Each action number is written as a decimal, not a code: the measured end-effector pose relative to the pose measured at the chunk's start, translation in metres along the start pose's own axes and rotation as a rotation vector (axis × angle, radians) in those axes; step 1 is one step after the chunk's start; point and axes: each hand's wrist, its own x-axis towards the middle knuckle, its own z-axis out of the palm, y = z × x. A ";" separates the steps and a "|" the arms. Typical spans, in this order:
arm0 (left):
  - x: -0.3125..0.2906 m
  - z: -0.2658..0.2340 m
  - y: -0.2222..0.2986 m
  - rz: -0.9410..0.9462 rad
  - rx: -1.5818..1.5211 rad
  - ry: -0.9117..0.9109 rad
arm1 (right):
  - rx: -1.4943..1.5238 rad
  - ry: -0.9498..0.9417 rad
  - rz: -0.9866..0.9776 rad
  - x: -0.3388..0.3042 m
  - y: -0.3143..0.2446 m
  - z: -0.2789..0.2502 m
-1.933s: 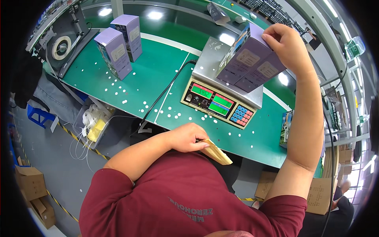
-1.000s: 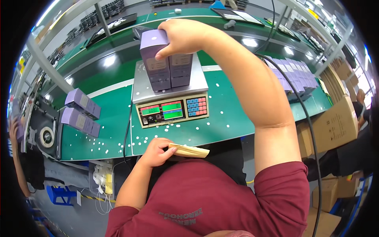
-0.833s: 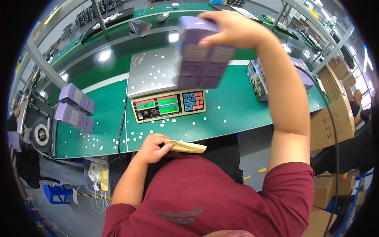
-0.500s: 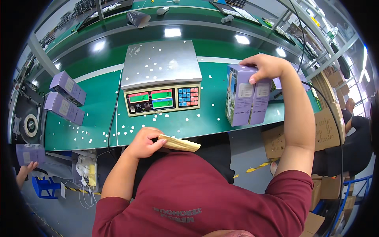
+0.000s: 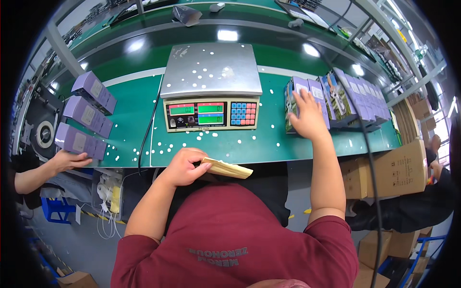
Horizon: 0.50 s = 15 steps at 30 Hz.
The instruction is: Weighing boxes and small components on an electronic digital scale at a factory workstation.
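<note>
My left hand (image 5: 186,167) is closed around a flat, pale-yellow stack of what looks like folded paper (image 5: 228,169), close to my body at the table's front edge. On the right, my right hand (image 5: 307,115) has its fingers spread against the front of two upright purple boxes (image 5: 314,89) standing side by side. More purple boxes (image 5: 357,98) are lined up to the right of these. Between my hands and farther back stands a weighing scale (image 5: 211,91) with a bare metal plate, lit green displays and a keypad. Small white dots lie on the scale and the green table (image 5: 192,156).
Three purple boxes (image 5: 89,115) sit at the table's left end, with a co-worker's hand (image 5: 72,161) at the nearest one. A black cable (image 5: 152,115) runs left of the scale; another cable (image 5: 367,144) hangs at right. Cardboard boxes (image 5: 398,168) stand beyond the right edge.
My right hand has loosened its grip on the two boxes, which now stand beside the row. At left, a co-worker's hand has brought a third box onto the table. The view has shifted.
</note>
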 end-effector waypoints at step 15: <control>0.001 0.002 0.010 -0.037 -0.025 0.014 | 0.097 0.025 0.021 0.018 0.052 0.007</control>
